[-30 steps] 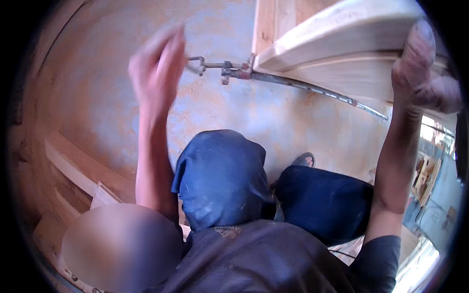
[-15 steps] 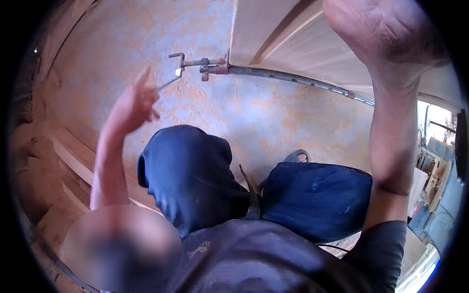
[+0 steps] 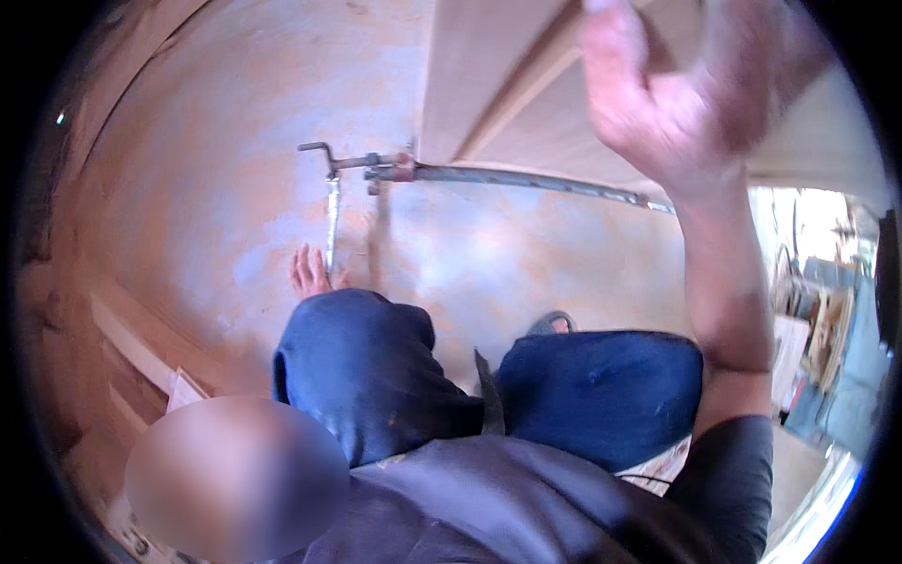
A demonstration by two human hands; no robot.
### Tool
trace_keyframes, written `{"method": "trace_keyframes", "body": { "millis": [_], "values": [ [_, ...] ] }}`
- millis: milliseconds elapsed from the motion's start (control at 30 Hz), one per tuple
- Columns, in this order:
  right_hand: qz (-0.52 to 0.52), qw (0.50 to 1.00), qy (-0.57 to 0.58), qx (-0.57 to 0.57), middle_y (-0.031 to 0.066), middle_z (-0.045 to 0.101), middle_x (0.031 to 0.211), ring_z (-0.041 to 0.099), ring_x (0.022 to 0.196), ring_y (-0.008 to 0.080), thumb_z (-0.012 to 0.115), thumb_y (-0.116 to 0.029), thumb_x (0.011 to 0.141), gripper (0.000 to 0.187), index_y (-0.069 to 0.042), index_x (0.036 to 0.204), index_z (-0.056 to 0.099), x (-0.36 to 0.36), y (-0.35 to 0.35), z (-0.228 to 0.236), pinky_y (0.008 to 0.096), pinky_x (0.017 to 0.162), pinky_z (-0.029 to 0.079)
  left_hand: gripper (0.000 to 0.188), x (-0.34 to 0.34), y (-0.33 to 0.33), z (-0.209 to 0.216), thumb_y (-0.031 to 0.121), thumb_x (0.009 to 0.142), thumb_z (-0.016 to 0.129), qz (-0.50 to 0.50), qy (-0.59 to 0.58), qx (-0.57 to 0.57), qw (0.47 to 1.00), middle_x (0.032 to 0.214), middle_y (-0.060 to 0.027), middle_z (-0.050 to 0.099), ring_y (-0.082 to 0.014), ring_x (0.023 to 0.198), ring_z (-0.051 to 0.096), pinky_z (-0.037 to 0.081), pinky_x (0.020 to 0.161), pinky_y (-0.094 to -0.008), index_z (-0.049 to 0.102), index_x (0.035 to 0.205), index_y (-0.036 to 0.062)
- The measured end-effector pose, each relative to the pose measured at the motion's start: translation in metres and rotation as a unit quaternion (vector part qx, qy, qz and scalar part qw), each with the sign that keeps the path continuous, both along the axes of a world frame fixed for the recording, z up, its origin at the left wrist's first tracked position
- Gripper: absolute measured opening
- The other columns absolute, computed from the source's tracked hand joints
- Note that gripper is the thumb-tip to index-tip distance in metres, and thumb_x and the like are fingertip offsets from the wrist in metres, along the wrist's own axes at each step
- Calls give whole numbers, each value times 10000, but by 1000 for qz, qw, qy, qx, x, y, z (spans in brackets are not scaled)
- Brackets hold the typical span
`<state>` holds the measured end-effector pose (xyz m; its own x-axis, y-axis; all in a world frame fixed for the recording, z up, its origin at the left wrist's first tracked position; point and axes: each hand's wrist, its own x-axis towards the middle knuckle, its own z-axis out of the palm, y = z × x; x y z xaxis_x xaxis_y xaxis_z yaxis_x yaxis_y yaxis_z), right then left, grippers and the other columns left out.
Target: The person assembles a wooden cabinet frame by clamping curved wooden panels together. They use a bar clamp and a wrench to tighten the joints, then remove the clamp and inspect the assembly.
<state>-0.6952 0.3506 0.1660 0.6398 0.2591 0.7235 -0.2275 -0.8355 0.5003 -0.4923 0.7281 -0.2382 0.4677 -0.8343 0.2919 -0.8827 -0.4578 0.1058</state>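
Note:
My left hand (image 3: 309, 272) is just beyond my left knee, its fingers spread and partly hidden by the knee. Close beside it a slim, shiny rod (image 3: 332, 221) hangs from the crank handle (image 3: 319, 150) of a long metal bar clamp (image 3: 526, 180). The clamp's screw end meets the corner of a pale wooden panel (image 3: 536, 103). My right hand (image 3: 676, 108) is raised over this panel at the upper right, blurred, thumb apart from the other fingers. Its fingertips are cut off or smeared; I cannot tell whether it touches the wood.
Under me is a dusty, blotched floor (image 3: 216, 207). Wooden boards (image 3: 132, 338) lie along the left. A sandalled foot (image 3: 554, 323) shows past my right knee. Stacked wood pieces and other items (image 3: 827, 329) stand at the far right. A blurred patch covers the lower left.
My left hand has moved down and right, behind my knee. The rod on the crank has swung from slanting to hanging down. My right hand has come lower and left, showing its thumb.

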Motion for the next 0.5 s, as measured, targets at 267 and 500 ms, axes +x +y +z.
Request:
{"method": "trace_keyframes", "body": {
  "millis": [267, 500],
  "values": [
    [4, 1000, -11, -14, 268, 281, 1336, 528, 1041, 291, 559, -131, 804, 511, 53, 1261, 421, 16, -1, 0, 345, 804, 556, 487, 56, 54, 12, 318, 769, 714, 156, 387, 122, 901, 963, -113, 597, -232, 915, 534, 438, 794, -350, 620, 1106, -20],
    [13, 1000, 12, -19, 279, 253, 1356, 517, 1056, 302, 537, -120, 798, 521, 64, 1270, 413, 23, 10, 10, 353, 810, 557, 326, 110, 33, 88, 300, 790, 704, 165, 481, 97, 856, 698, -20, 565, -133, 652, 490, 399, 580, -314, 691, 911, -2]
  ]
}}
